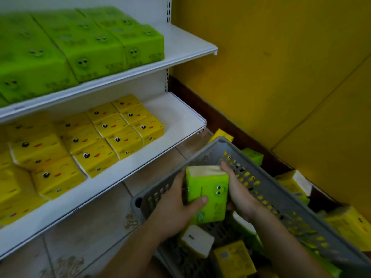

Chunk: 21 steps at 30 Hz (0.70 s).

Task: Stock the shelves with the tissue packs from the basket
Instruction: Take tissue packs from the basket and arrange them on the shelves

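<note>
While two hands [208, 199] grip one green pack [208, 194], two shelves [186, 40] stand stocked.

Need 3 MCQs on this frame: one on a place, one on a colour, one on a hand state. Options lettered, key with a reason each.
1. Where do the yellow tissue packs stand on the rack?
A. upper shelf
B. lower shelf
C. on the floor under the rack

2. What colour is the pack held over the basket?
A. green
B. yellow
C. white

3. How is the held pack gripped?
A. left hand alone
B. right hand alone
C. both hands, one on each side

Key:
1 B: the yellow packs fill the lower shelf, while the green packs fill the upper shelf.
2 A: the green pack in the hands is green with a small face printed on it.
3 C: the left hand wraps its left side and the right hand clasps its right side.
</note>
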Each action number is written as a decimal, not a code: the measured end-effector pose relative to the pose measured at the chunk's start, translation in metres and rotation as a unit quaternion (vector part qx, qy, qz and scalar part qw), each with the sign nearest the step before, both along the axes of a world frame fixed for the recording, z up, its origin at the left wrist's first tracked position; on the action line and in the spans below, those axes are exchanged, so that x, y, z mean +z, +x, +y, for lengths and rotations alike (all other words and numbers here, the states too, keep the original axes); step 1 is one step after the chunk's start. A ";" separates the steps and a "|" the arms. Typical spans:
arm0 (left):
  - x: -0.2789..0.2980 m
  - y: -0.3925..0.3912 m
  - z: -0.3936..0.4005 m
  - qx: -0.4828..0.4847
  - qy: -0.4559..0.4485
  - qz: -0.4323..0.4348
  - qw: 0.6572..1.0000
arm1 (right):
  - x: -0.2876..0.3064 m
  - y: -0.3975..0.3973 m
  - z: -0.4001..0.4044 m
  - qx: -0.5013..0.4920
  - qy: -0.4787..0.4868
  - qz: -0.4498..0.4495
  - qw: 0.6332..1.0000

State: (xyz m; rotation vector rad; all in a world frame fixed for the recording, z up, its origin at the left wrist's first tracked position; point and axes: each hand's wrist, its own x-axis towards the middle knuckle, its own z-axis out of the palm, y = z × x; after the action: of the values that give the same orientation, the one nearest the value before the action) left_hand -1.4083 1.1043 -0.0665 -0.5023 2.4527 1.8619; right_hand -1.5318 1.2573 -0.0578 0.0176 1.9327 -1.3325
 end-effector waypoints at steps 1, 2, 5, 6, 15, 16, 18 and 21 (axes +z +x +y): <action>0.008 0.001 0.001 0.017 0.054 0.001 0.998 | 0.010 0.002 -0.002 0.002 0.008 0.014 1.000; 0.017 0.001 0.001 0.041 0.098 0.010 0.994 | 0.018 0.003 -0.004 -0.002 0.020 0.032 0.999; 0.040 0.001 -0.004 0.129 0.189 0.038 0.973 | 0.047 0.014 -0.005 0.023 -0.030 0.074 0.996; 0.047 0.002 -0.008 0.152 0.212 0.040 0.965 | 0.055 0.018 -0.006 0.045 -0.065 0.094 0.992; 0.100 0.019 -0.072 0.321 0.096 0.039 0.941 | 0.074 0.042 -0.070 0.165 -0.106 0.161 0.967; 0.103 0.023 -0.084 0.307 0.071 0.024 0.949 | 0.076 0.043 -0.083 0.157 -0.119 0.159 0.967; 0.107 0.035 -0.112 0.272 0.058 0.006 0.961 | 0.080 0.047 -0.112 0.166 -0.167 0.145 0.961; 0.116 0.065 -0.158 0.220 0.011 -0.025 0.975 | 0.081 0.061 -0.156 0.156 -0.175 0.118 0.965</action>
State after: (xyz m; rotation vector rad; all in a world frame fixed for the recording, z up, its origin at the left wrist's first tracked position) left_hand -1.3437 0.9459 0.0490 -1.1587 2.4313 1.9762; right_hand -1.4713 1.1015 0.0231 -0.6210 1.7676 -1.4868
